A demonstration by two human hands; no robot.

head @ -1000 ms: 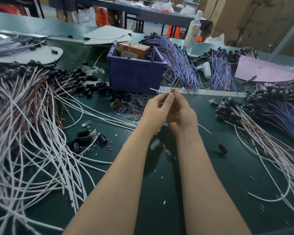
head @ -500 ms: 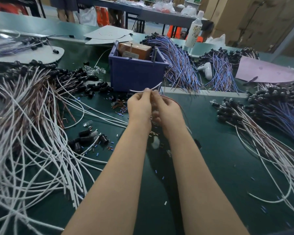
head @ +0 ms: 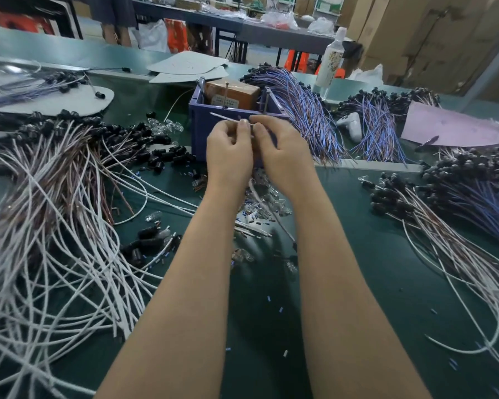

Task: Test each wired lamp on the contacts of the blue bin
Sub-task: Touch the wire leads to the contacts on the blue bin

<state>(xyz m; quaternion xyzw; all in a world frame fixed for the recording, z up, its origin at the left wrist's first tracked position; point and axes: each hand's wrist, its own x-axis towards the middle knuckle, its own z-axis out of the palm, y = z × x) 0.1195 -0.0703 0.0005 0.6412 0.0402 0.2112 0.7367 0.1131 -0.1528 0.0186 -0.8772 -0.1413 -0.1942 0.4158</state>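
The blue bin [head: 198, 133] stood directly beyond the fingertips [head: 244, 124]. Both hands partly hid its near wall, and its rim lay just above them. The left hand [head: 228, 152] and the right hand [head: 284, 156] were raised side by side in front of that wall, knuckles almost touching. Each had thumb and forefinger pinched on the lead of the same wired lamp.

The white lead [head: 224, 117] ran roughly level and poked out leftward and slightly up past the left fingertips, so its long axis lay across the bin's front rather than pointing into it. The rest of it seemed to drop below the hands toward the table [head: 357, 226], though blur made the lamp end hard to pick out.

The contacts [head: 266, 100], thin upright metal pins at the bin's rim, rose just beyond and above the fingers. One stood nearest the right fingers and another beyond the left. The bared ends probably needed tipping up and forward onto those pins, a short reach for either hand.
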